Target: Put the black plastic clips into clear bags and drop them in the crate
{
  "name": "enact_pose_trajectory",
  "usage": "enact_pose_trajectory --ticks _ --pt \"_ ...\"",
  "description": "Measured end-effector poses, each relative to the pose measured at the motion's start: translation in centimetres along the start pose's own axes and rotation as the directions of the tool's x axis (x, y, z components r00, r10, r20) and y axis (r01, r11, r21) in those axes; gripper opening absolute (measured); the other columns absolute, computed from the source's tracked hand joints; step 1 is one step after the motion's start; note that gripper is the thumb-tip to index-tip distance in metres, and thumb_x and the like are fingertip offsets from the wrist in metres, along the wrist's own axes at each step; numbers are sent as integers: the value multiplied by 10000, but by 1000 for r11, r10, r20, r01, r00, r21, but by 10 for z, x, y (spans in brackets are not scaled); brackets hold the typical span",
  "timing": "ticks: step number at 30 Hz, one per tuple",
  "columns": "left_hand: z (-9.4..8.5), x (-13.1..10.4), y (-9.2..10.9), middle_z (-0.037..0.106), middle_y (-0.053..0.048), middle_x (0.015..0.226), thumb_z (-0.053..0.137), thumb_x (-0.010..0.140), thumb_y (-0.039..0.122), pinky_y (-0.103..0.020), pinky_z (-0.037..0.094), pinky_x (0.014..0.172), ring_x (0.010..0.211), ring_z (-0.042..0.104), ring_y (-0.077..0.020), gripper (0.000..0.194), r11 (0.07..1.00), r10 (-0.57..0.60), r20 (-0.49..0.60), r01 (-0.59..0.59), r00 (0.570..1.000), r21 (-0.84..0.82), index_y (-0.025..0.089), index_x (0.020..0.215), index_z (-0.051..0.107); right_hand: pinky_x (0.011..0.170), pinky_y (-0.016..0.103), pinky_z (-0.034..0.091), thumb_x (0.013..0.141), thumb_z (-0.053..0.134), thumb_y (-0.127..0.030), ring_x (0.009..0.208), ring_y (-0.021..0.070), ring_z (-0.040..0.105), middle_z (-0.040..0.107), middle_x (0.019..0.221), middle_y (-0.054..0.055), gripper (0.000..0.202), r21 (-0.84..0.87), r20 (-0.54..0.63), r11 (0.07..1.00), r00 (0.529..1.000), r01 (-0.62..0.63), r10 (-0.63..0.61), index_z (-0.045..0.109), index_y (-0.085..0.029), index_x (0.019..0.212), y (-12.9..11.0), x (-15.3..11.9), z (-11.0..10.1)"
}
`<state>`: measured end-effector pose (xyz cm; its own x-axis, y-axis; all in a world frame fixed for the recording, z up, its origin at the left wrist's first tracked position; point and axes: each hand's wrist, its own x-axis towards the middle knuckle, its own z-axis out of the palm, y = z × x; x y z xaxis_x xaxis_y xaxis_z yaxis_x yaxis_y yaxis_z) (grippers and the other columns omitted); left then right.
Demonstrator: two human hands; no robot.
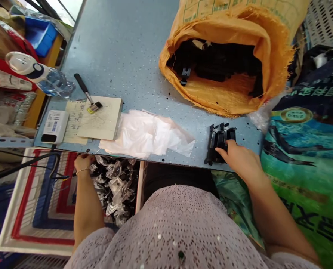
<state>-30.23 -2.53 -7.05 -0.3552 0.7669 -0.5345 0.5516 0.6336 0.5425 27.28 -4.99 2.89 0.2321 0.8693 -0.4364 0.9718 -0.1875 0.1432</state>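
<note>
At the right of the table's front edge, several black plastic parts point(216, 144) lie side by side. My right hand point(236, 155) grips them, thumb and forefinger on the nearest pieces. My left hand point(83, 162) is down at the front edge on the left, over the basket; its fingers are partly hidden, and what they hold cannot be made out. Beside it, in the basket, are many plastic-wrapped items point(117, 186). A stack of thin clear plastic bags point(149, 132) lies flat between my hands. Behind the parts, an orange woven sack point(230, 30) lies open with black parts inside.
On the blue table point(121, 48) at left are a notepad point(107, 121), a brush-like tool point(85, 89), a white device point(54, 127) and a water bottle point(54, 82). A white basket point(8, 231) stands below left. A green-blue sack point(303, 149) is at right.
</note>
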Motion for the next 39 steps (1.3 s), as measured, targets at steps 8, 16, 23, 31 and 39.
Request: enact_pose_trajectory --ticks 8,16,23,31,39 --pt "92 -97 115 754 -75 902 631 921 515 -349 598 734 734 704 -204 337 878 458 51 -443 888 -180 212 987 763 795 549 569 980 511 -374 948 433 747 726 1167 304 565 171 -114 972 983 162 -144 514 -38 1435 1 4 34" --pt "146 -49 155 664 -37 777 740 815 304 -301 515 683 729 638 -184 135 830 497 -160 -521 853 -199 198 755 681 903 450 604 868 639 -387 1085 280 717 729 1193 105 422 979 -120 129 954 160 -275 605 -244 1263 -41 18 15" --pt "136 -42 150 636 26 681 771 673 217 -226 473 555 580 594 -113 273 753 341 -114 -344 933 -561 205 812 536 777 339 612 834 675 -236 828 185 727 769 948 56 228 899 -34 -332 711 -286 -703 601 -202 1048 -198 68 -1" --pt "84 -64 158 642 15 819 784 726 220 -224 532 649 678 620 -92 296 618 505 -317 -592 803 -517 206 915 556 608 253 570 824 633 -158 665 124 656 745 883 11 176 921 58 -250 741 -298 -669 639 -179 998 -215 78 15" --pt "123 -54 155 623 30 752 782 693 212 -237 550 639 660 644 -108 332 663 450 -187 -467 873 -585 208 872 503 725 310 619 801 748 -301 728 171 728 772 870 48 230 864 -78 -338 565 -374 -822 709 -173 988 -210 67 11"
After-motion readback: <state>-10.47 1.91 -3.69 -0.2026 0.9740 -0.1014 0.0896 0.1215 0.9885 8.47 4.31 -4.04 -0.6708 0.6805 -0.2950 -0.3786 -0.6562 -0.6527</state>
